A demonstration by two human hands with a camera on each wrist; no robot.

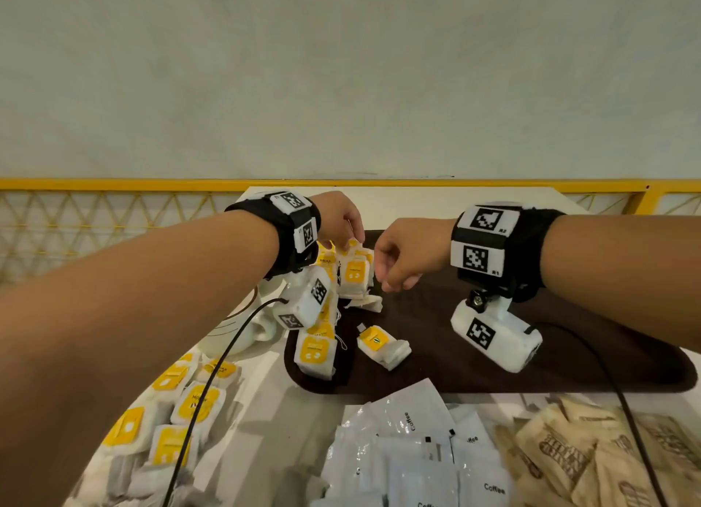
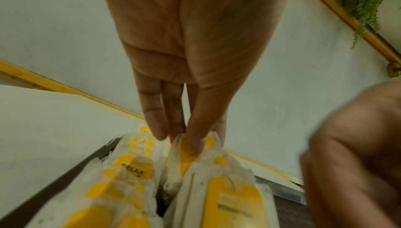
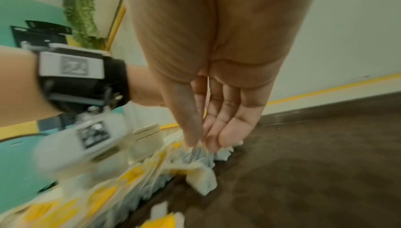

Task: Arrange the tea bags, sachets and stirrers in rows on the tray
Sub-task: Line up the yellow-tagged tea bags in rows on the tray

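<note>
A dark brown tray (image 1: 474, 335) lies on the white table. Tea bags with yellow tags (image 1: 354, 273) stand in a row along its left side. My left hand (image 1: 352, 237) is at the far end of that row. Its thumb and fingers pinch the yellow tag of one tea bag (image 2: 186, 159). My right hand (image 1: 390, 284) hangs just right of the row, fingers pointing down. Its thumb and fingertips (image 3: 193, 140) meet on the crumpled white edge of a tea bag (image 3: 199, 152). Another tea bag (image 1: 381, 345) lies loose on the tray.
A pile of tea bags (image 1: 182, 404) lies off the tray at the near left, beside a white cup (image 1: 242, 328). White coffee sachets (image 1: 409, 449) and brown sachets (image 1: 569, 453) are heaped along the near edge. Cables trail from both wrists. A yellow rail runs behind the table.
</note>
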